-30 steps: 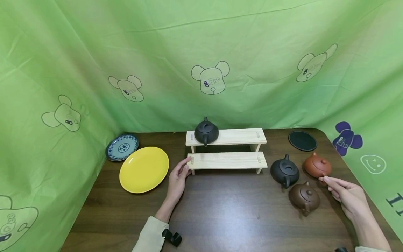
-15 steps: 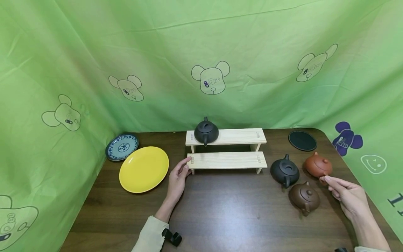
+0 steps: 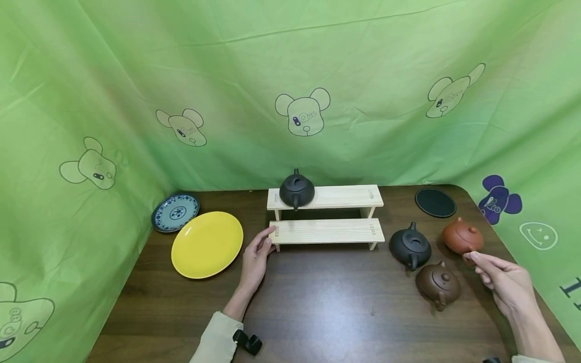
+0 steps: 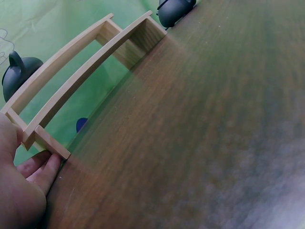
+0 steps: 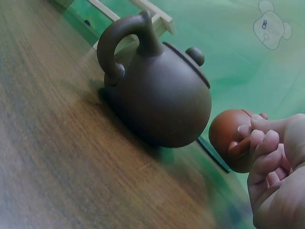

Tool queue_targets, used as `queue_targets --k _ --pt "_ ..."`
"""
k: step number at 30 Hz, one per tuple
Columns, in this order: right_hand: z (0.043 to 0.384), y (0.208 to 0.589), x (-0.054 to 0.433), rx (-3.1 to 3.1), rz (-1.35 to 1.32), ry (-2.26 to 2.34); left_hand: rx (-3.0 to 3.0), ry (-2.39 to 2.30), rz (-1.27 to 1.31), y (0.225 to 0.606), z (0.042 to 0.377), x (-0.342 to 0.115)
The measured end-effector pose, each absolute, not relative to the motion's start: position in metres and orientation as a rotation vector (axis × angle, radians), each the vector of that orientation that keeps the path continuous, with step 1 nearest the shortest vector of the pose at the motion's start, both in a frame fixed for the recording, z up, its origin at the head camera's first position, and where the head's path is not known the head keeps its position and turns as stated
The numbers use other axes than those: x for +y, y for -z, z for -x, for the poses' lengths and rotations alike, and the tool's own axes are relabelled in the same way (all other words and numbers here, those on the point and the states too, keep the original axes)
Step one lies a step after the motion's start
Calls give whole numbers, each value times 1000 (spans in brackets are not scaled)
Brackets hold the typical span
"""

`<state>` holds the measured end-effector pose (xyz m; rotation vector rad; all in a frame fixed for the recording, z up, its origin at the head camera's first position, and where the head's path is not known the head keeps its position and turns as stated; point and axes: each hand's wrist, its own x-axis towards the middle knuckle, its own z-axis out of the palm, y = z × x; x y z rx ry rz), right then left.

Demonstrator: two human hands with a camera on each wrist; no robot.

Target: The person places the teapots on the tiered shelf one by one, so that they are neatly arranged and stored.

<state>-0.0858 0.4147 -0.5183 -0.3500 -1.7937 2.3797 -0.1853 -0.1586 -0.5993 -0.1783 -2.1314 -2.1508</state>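
My right hand point(image 3: 510, 287) pinches the handle of a reddish-orange teapot point(image 3: 460, 237) at the table's right side; in the right wrist view the thumb and fingertips close on that handle. A dark brown teapot point(image 3: 438, 285) and a black teapot point(image 3: 410, 247) stand just left of it. My left hand point(image 3: 255, 262) grips the left end of a two-tier wooden stand point(image 3: 327, 231). In the left wrist view the thumb lies by the shelf's end and the fingers point(image 4: 45, 171) are at its leg. Another black teapot point(image 3: 297, 190) sits on the upper tier's left end.
A yellow plate point(image 3: 207, 245) and a blue patterned plate point(image 3: 175, 213) lie on the left of the brown table point(image 3: 317, 302). A dark oval mat point(image 3: 436, 202) lies at the back right. Green cloth point(image 3: 227, 75) hangs behind and along both sides.
The reddish-orange teapot has shifted slightly right and up in the head view, with my right hand on its handle. My left hand stays at the stand.
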Motion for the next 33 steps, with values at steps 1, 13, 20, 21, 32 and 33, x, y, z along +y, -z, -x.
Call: queue_targets --k 1,13,20,21,32,33 --pt "86 517 414 -1787 358 -2386 -2131 2154 175 599 185 -159" --pt "83 503 407 -1732 383 -2385 -2081 2077 277 587 177 -154" --pt "82 494 402 -1717 357 -2372 -2146 2143 163 593 182 -157" --pt "82 492 401 -1710 347 -2373 -2146 2155 158 595 183 -157" --pt "80 473 389 -1698 298 -2366 -2135 2165 148 596 183 -158" --pt "80 471 388 -1700 298 -2364 -2133 2162 154 597 184 -158"
